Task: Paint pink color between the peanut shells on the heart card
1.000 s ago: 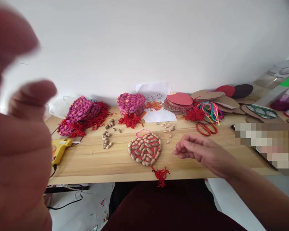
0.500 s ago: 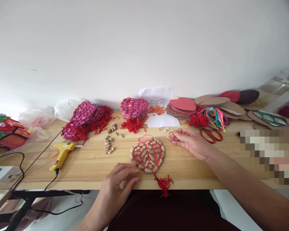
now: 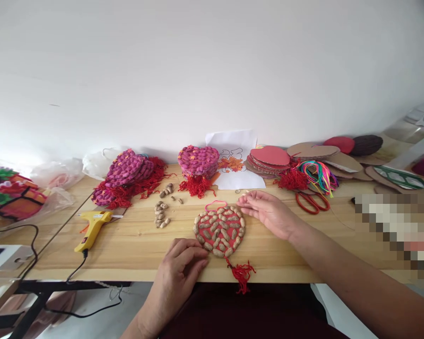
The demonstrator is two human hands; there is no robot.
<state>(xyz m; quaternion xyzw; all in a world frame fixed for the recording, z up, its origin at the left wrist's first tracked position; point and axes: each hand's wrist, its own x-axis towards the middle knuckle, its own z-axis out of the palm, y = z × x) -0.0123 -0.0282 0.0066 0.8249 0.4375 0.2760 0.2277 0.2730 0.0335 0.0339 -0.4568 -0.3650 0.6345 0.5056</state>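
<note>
A red heart (image 3: 219,231) covered with peanuts lies near the table's front edge, with a pink loop (image 3: 215,205) at its top and a red yarn tassel (image 3: 242,277) below. My left hand (image 3: 183,263) rests at the heart's lower left side, fingers bent and close together, with nothing visible in them. Just beyond the heart's upper right is my right hand (image 3: 268,210), its thumb and fingertips pinched; what they hold, if anything, is too small to name. Loose peanuts (image 3: 159,214) lie left of the heart.
A yellow glue gun (image 3: 93,228) with a black cord lies at left. Behind are purple yarn hearts (image 3: 198,161), white paper (image 3: 231,138) with orange pieces, stacked cardboard hearts (image 3: 270,156), colourful cords (image 3: 318,174) and red-handled scissors (image 3: 313,202). Plastic bags stand at far left.
My right hand has moved left, nearer the heart's upper right edge. The fingers of my left hand have drawn closer together beside the heart. The view has shifted slightly.
</note>
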